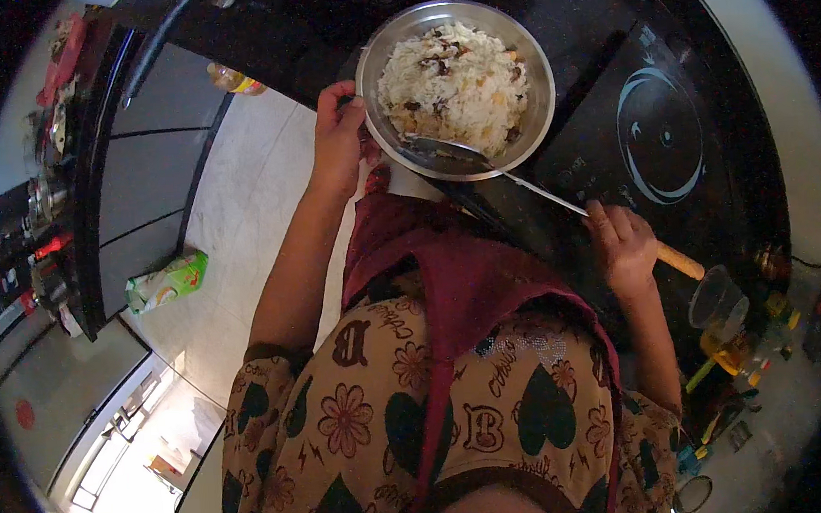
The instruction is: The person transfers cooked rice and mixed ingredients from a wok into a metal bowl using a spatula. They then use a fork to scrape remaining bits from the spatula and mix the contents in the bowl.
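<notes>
My left hand point(339, 129) grips the near-left rim of a steel bowl point(372, 59) that rests on the dark counter. The bowl is full of white rice mixed with dark and yellow bits point(456, 84). My right hand point(622, 243) holds the long handle of a metal spatula point(519, 179) with a wooden end point(680, 261). The spatula's blade lies inside the bowl at its near edge, under the rice.
A black induction cooktop point(661, 133) sits right of the bowl. A clear plastic cup point(717, 302) and small bottles stand at the counter's right end. A green packet point(168, 281) lies on the pale floor at left, beside dark cabinets with utensils point(45, 204).
</notes>
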Demonstrator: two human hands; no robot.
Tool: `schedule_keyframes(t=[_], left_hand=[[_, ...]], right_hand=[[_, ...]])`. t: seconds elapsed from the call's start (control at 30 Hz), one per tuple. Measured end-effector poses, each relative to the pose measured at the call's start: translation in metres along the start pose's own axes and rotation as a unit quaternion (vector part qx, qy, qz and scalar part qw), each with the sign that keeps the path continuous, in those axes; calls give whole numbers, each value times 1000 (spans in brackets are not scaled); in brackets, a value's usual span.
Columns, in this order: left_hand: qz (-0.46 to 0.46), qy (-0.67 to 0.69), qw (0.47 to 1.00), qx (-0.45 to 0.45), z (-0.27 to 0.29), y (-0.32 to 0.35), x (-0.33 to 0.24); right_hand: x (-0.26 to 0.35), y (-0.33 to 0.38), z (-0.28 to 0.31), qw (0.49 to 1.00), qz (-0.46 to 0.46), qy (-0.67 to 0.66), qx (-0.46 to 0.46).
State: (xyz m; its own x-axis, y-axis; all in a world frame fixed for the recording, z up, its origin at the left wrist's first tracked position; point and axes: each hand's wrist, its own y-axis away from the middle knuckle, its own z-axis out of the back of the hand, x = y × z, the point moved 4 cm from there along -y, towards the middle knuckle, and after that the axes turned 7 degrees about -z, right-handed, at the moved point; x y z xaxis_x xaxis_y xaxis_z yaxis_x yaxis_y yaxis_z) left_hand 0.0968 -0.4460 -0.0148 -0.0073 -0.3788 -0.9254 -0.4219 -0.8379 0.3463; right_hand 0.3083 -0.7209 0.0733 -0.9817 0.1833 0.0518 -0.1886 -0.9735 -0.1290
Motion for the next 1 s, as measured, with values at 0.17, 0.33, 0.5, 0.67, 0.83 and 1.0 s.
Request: schedule_keyframes(t=[0.17,0.33,0.5,0.67,0.83,1.0], left_hand=[[-3,-43,997,58,6,-23,-6],[29,-17,994,106,6,-49,-15],[42,-32,986,160,15,-61,-15],[64,-17,973,221,23,-65,-17],[74,-34,960,266,22,-69,-19],[100,-1,950,295,23,-73,-14]], right_hand=[[-8,-8,-10,997,-69,-16,-33],[-5,-21,-11,967,-213,-137,11],[12,-21,2,906,-322,-274,34],[25,-9,15,811,-471,-347,-2],[59,-2,12,821,-451,-345,-54],[97,-14,4,857,-462,-227,-15]])
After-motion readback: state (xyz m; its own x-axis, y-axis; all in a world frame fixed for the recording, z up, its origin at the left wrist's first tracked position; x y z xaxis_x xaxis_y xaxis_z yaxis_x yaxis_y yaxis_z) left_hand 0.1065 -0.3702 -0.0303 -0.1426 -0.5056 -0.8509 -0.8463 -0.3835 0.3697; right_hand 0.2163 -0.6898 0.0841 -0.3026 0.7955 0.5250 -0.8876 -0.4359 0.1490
